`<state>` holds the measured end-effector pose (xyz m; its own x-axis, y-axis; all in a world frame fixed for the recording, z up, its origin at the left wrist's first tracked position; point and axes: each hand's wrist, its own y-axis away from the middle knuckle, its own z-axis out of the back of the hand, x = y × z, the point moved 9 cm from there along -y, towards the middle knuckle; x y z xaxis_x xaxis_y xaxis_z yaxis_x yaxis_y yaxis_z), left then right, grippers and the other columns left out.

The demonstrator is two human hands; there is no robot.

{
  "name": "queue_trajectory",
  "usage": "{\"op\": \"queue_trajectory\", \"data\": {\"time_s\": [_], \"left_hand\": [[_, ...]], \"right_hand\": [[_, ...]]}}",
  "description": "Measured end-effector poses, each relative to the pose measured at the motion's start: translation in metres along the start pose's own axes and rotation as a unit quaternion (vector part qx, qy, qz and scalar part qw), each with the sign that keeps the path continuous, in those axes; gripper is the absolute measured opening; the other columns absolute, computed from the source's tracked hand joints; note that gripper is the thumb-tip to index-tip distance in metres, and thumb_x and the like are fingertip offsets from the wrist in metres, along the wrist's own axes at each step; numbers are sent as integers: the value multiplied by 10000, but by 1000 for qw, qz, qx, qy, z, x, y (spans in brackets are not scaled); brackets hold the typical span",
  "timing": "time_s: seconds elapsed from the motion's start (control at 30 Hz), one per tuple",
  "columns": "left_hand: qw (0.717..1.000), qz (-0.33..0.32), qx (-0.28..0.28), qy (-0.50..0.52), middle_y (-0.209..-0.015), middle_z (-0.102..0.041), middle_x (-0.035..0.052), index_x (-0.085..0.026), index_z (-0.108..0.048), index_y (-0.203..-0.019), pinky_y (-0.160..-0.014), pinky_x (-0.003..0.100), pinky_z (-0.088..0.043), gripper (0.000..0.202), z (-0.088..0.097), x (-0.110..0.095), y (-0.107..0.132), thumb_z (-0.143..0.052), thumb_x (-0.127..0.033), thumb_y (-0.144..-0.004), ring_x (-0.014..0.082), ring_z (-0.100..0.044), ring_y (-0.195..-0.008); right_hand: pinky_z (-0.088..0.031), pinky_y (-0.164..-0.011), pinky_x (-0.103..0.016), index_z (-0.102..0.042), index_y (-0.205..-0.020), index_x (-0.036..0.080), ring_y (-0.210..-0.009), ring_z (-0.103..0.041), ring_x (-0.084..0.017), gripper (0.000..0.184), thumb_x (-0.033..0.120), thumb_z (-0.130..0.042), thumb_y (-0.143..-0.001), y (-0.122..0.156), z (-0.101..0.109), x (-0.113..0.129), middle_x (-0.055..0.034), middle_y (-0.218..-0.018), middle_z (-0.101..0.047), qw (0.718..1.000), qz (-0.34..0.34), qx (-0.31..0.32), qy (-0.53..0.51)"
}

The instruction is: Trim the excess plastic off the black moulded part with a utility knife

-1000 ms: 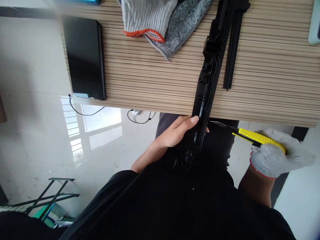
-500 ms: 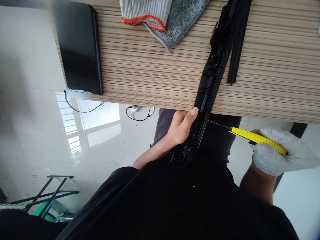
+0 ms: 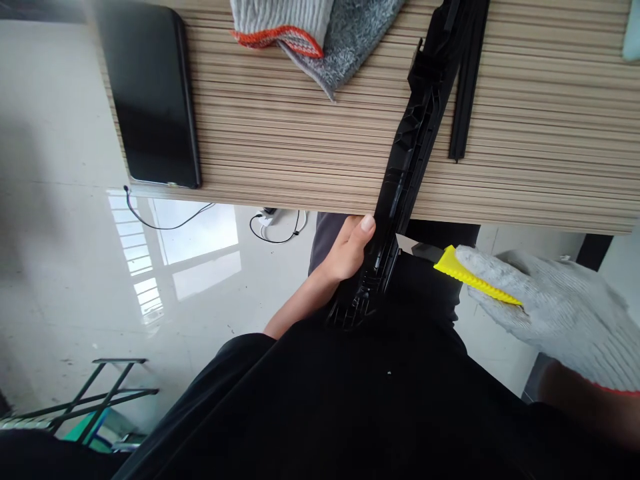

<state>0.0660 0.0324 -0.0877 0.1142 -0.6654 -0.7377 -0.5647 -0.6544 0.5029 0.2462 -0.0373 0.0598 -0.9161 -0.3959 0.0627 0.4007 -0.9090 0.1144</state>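
Observation:
My bare left hand [image 3: 349, 250] grips the near end of a long black plastic strip [image 3: 407, 153], which lies slanted over the front edge of the striped wooden table [image 3: 300, 133]. My right hand [image 3: 555, 313], in a white knit glove, is closed around a yellow utility knife [image 3: 473, 280]. The knife's tip points left toward the strip, just below the table edge. A thinner black strip [image 3: 465, 87] rests on the table beside the long one.
A black tablet [image 3: 147, 100] lies at the table's left corner. A grey glove with an orange cuff [image 3: 280, 23] rests on a grey cloth [image 3: 350, 40] at the back. Cables [image 3: 273, 230] trail on the glossy floor, and a black metal frame [image 3: 95, 393] stands lower left.
My right hand has turned and come nearer with the knife, so less of the blade shows. My left hand has slid slightly left and up along the strip.

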Motion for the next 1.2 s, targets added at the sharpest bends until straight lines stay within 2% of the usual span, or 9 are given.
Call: {"op": "queue_trajectory", "data": {"time_s": [0.07, 0.17, 0.23, 0.4, 0.57, 0.83, 0.93, 1.1, 1.2], "left_hand": [[997, -35, 74, -9, -722, -710, 62, -198, -670, -1019, -556, 331, -548, 725, -8, -8, 5, -592, -871, -761, 277, -744, -733], [975, -28, 219, -2, -718, -734, 54, -190, -614, -1129, -544, 323, -561, 659, -29, -11, 19, -729, -729, -769, 248, -738, -621], [966, -21, 257, 13, -673, -726, 37, -173, -580, -1171, -538, 309, -561, 579, -34, -13, 26, -758, -596, -817, 223, -720, -554], [976, 2, 215, 38, -575, -680, -10, -152, -572, -1180, -417, 255, -476, 411, -29, -14, 26, -662, -457, -920, 171, -631, -388], [979, 8, 200, 45, -542, -669, -18, -157, -583, -1108, -403, 252, -465, 351, -27, -13, 25, -669, -433, -909, 178, -640, -390], [975, 25, 206, 84, -563, -692, -13, -148, -557, -1144, -395, 250, -468, 363, -27, -10, 26, -676, -402, -912, 182, -638, -377], [976, 27, 202, 80, -554, -685, -12, -140, -565, -1148, -408, 263, -474, 394, -25, -10, 26, -685, -422, -900, 187, -635, -374], [976, 29, 203, 66, -553, -678, -14, -141, -568, -1180, -394, 257, -451, 431, -23, -9, 26, -682, -447, -899, 184, -624, -367], [975, 27, 210, 61, -550, -674, -11, -145, -579, -1146, -406, 260, -463, 415, -24, -10, 26, -676, -467, -903, 185, -631, -381]], "right_hand": [[-165, -443, -306, -512, -1517, 373, -451, -367, -158, 489, 369, -404, -1041, -3, 0, 1, 10, -674, -580, 1000, 11, 2, 13], [-145, -449, -304, -380, -1594, 390, -453, -338, -146, 579, 315, -440, -1023, -6, -3, -1, 21, -706, -595, 999, 16, -9, 34], [-145, -441, -293, -372, -1602, 368, -444, -308, -138, 606, 300, -471, -1009, -9, -5, 0, 29, -678, -579, 999, 16, -17, 49], [-159, -422, -248, -481, -1554, 315, -414, -270, -117, 579, 266, -495, -977, -17, -8, 11, 48, -575, -459, 997, 24, -37, 67], [-172, -423, -257, -519, -1534, 265, -412, -279, -117, 572, 256, -525, -962, -17, -11, 19, 34, -585, -435, 993, 24, -16, 115], [-116, -443, -252, -508, -1523, 389, -419, -232, -106, 564, 329, -569, -966, -14, -6, 19, 19, -582, -379, 983, 20, -11, 181], [-127, -434, -256, -496, -1528, 403, -415, -228, -110, 570, 319, -556, -967, -16, -3, 17, 20, -568, -376, 989, 16, -22, 147], [-130, -410, -278, -403, -1600, 289, -387, -251, -124, 633, 269, -502, -975, -17, -6, 14, 39, -543, -392, 999, 14, -25, 38], [-121, -402, -270, -311, -1636, 289, -376, -296, -124, 677, 246, -477, -981, -18, -7, 12, 58, -536, -384, 999, 10, -35, -6]]}}
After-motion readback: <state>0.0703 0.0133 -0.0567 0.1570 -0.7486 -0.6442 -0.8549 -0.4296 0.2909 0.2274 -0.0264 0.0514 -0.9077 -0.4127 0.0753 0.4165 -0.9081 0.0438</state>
